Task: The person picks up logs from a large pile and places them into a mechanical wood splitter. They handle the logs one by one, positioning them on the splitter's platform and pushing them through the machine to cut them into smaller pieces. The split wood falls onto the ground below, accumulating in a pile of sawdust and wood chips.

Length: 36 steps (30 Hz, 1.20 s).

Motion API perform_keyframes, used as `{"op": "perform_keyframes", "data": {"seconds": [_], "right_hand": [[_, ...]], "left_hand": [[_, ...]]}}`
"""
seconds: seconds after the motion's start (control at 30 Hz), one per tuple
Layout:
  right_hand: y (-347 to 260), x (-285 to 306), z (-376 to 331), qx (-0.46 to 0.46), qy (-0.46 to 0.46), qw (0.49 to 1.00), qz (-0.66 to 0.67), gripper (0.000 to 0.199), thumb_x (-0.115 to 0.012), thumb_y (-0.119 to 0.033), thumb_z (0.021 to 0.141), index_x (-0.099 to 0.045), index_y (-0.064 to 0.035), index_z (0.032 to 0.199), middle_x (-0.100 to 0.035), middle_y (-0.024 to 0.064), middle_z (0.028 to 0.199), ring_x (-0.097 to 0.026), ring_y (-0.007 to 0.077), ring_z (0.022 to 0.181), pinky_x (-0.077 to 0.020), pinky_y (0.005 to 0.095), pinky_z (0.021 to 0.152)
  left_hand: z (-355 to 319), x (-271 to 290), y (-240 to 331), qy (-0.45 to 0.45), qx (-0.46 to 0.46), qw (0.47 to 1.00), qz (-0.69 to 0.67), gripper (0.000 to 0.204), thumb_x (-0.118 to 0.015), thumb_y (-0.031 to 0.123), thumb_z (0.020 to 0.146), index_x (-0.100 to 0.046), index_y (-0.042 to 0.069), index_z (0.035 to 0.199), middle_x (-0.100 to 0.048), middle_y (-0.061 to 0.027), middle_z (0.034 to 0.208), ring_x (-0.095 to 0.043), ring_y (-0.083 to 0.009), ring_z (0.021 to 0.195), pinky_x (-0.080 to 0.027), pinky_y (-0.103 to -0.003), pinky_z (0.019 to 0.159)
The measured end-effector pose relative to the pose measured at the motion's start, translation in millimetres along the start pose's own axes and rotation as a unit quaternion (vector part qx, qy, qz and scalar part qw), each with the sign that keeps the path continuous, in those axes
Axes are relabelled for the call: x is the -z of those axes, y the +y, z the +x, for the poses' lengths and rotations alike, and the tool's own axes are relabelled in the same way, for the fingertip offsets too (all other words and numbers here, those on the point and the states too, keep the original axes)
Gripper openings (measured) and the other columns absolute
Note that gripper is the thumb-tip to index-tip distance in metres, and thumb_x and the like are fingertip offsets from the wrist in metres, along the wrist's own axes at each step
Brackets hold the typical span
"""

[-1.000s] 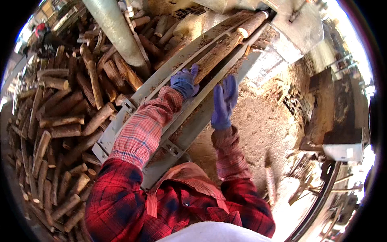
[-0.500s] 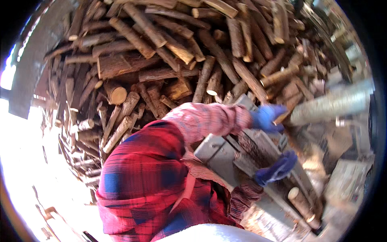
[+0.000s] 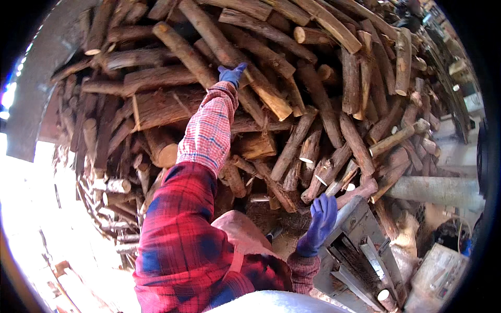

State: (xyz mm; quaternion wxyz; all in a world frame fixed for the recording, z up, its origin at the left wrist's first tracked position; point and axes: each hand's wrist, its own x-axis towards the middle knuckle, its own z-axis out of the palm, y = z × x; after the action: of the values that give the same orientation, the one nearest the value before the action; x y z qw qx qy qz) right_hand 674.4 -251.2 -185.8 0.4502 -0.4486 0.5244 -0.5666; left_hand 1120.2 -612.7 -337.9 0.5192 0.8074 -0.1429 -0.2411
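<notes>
The left hand (image 3: 231, 74), in a blue glove, is stretched up and away at the end of a pink checked sleeve (image 3: 206, 130). Its fingers are spread and laid flat against a long pale log (image 3: 229, 55) that slants down through the upper middle of the woodpile (image 3: 323, 104); the hand touches the bark but is not closed around it. That log runs from the upper left toward a cut end near the pile's centre, resting on top of darker logs that cross beneath it.

The right hand (image 3: 321, 219), also in a blue glove, hangs lower and nearer the body. Its fingers are loosely extended and it holds nothing. It sits just beside the upper end of a grey metal trough (image 3: 360, 245), close to the short split pieces at the foot of the pile.

Lower in the trough, a round log end (image 3: 386, 300) shows near the bottom edge. Behind the trough lies a thick pale trunk (image 3: 438, 190), pointing out to the right.

The woodpile fills most of the view, its logs lying at many angles, some with light sawn faces turned outward. A red and blue plaid shirt (image 3: 182, 245) covers the person's shoulders in the foreground.
</notes>
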Motion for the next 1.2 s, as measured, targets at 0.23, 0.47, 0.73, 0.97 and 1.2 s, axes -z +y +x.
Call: {"op": "perform_keyframes", "data": {"seconds": [0.23,0.47,0.73,0.97,1.2], "right_hand": [[29.2,0.9,-0.4,-0.118,0.006,0.993,-0.011,0.063,-0.059,-0.037,0.095,-0.039,-0.0006,0.141,-0.055,0.0114,0.129,-0.057,0.0207,0.110,-0.0456,0.0332,0.096],[4.2,-121.6,103.2,-0.211,-0.196,0.947,0.139,0.052,-0.062,-0.033,0.095,-0.046,-0.0071,0.138,-0.060,0.0034,0.119,-0.060,0.0142,0.105,-0.0483,0.0323,0.093],[-39.1,-20.9,103.9,-0.167,0.020,0.858,0.485,0.074,-0.049,-0.063,0.090,-0.045,-0.0072,0.138,-0.057,0.0172,0.125,-0.058,0.0328,0.111,-0.0464,0.0471,0.099],[-122.8,216.2,22.7,0.107,0.052,0.845,0.521,0.096,-0.049,-0.083,0.075,-0.049,-0.0031,0.128,-0.063,0.0146,0.111,-0.064,0.0336,0.099,-0.0532,0.0490,0.088],[-157.6,398.9,-114.8,0.397,0.528,0.750,0.013,0.061,-0.048,-0.046,0.095,-0.042,-0.0033,0.138,-0.054,0.0152,0.128,-0.056,0.0269,0.115,-0.0430,0.0408,0.102]], "left_hand": [[-35.2,31.6,-8.0,-0.284,-0.040,0.852,-0.438,0.073,-0.082,0.014,0.073,-0.043,-0.003,0.132,-0.063,-0.0182,0.119,-0.061,-0.0309,0.112,-0.046,-0.042,0.099],[-270.7,202.7,54.8,-0.503,0.017,0.840,-0.203,0.046,-0.073,0.017,0.082,-0.055,-0.001,0.120,-0.062,-0.0053,0.108,-0.059,-0.0175,0.091,-0.050,-0.031,0.081],[-391.0,225.7,35.5,-0.541,-0.475,0.687,0.093,0.078,-0.079,0.025,0.075,-0.041,0.002,0.139,-0.058,-0.0132,0.119,-0.056,-0.0236,0.110,-0.046,-0.040,0.095],[-579.7,126.8,41.2,-0.877,-0.106,0.465,-0.052,0.089,-0.072,0.006,0.079,-0.020,0.002,0.151,-0.038,-0.0103,0.145,-0.040,-0.0226,0.132,-0.032,-0.036,0.110],[-868.5,-6.8,28.7,-0.899,-0.267,0.318,-0.137,0.089,-0.074,0.014,0.075,-0.026,0.005,0.149,-0.049,-0.0156,0.135,-0.048,-0.0248,0.125,-0.039,-0.037,0.104]]}}
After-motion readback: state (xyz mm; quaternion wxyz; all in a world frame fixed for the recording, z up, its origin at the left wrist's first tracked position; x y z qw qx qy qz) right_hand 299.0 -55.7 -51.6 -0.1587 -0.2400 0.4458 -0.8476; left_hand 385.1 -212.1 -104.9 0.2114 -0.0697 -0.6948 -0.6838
